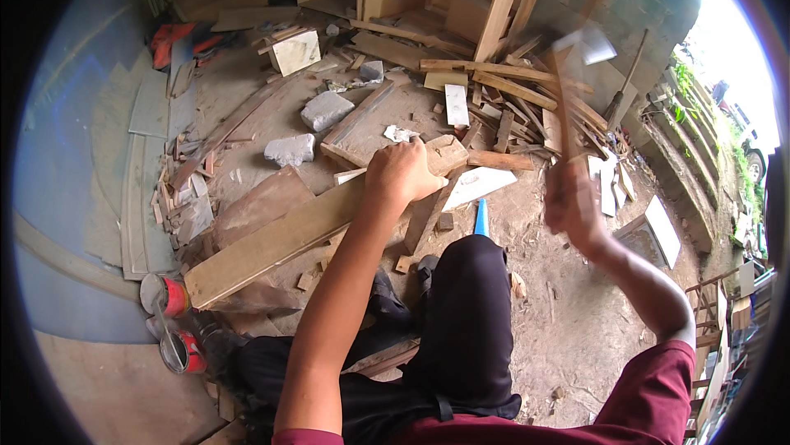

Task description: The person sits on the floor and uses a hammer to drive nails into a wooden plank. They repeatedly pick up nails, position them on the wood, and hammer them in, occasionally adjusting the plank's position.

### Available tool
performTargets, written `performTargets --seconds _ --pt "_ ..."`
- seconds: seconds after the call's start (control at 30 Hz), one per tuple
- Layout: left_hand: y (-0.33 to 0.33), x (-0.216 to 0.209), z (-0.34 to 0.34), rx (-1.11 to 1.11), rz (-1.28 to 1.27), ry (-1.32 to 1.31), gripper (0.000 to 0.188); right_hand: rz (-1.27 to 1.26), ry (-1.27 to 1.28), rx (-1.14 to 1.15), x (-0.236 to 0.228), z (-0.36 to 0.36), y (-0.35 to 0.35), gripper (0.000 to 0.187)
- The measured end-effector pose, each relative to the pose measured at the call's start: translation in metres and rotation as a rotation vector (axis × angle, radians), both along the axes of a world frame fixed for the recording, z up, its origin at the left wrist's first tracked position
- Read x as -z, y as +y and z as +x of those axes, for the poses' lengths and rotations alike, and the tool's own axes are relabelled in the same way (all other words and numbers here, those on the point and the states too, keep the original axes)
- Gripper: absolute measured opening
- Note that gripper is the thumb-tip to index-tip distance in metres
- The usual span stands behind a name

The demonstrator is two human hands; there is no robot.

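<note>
Your left hand (401, 172) clamps down on the long wooden plank (288, 235), fingers curled over its far end; the plank runs from centre out towards eight o'clock. Your right hand (570, 202), at three o'clock, is fisted round the handle of a hammer (576, 67) (blurred, head raised towards one o'clock). Two red-banded cans (169, 322) sit at eight o'clock, labels unreadable. Wood offcuts (510, 99) litter twelve o'clock.

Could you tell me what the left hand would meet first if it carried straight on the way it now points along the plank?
The left hand grips the long plank near its far end; straight ahead, it would probably first meet the scrap wood pile, though depth is unclear.
</note>
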State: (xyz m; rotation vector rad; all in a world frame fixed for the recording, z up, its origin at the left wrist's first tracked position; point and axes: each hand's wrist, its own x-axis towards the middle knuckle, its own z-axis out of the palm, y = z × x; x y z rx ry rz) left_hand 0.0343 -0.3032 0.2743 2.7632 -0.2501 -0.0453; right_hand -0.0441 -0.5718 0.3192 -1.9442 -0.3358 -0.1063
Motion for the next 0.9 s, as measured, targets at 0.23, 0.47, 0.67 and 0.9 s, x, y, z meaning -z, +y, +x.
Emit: performTargets --seconds 0.23,0.47,0.67,0.9 --pt "0.001 -0.002 -0.002 -0.011 0.016 -0.044 0.064 0.078 0.704 0.04 0.009 -0.014 -0.006 0.055" --pt "0.001 0.002 -0.002 -0.008 0.004 -0.066 0.064 0.166 0.608 0.026 0.017 -0.013 0.009 0.055" --pt "0.003 -0.004 -0.001 -0.025 0.006 0.025 0.07 0.141 0.623 0.013 -0.029 -0.016 0.012 0.047" --pt "0.004 -0.002 0.002 -0.019 -0.01 0.047 0.071 0.251 -0.255 -0.043 -0.023 0.007 0.01 0.053"
